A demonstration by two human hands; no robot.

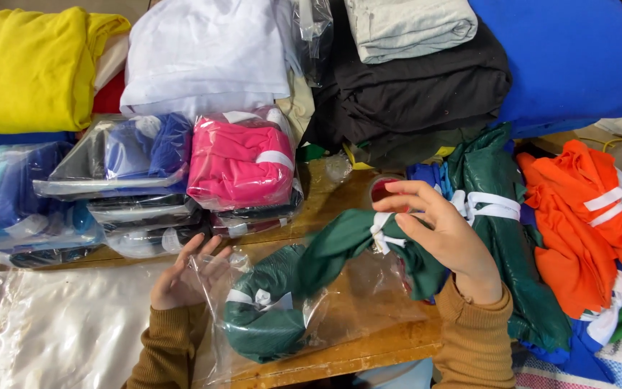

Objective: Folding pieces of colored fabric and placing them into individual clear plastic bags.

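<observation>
Fingers (403, 189) of the right hand (444, 234) are curling around a dark green folded garment (340, 241), pinching it at the white tie band (381, 232) wrapped around its middle. Head view: the near end of this garment is sitting inside a clear plastic bag (311, 317), which is lying on the wooden worktop (368, 349) near the person. Fingers (206, 252) of the left hand (181, 277) are lying spread and flat against the left edge of the bag's opening, gripping nothing. Both forearms are wearing brown knit sleeves (476, 338).

Just beyond the right hand, a second green bundle (498, 238) with a white tie is resting, and an orange bundle (577, 230) is lying to its right. On the far left, bagged garments are sitting stacked, a pink one (242, 162) on top beside a blue one (138, 148). Farther back, yellow cloth (26, 68), white cloth (206, 54), black cloth (419, 94), grey cloth (408, 25) and blue cloth (577, 57) are lying in piles. Empty clear bags (59, 324) are lying at the near left.
</observation>
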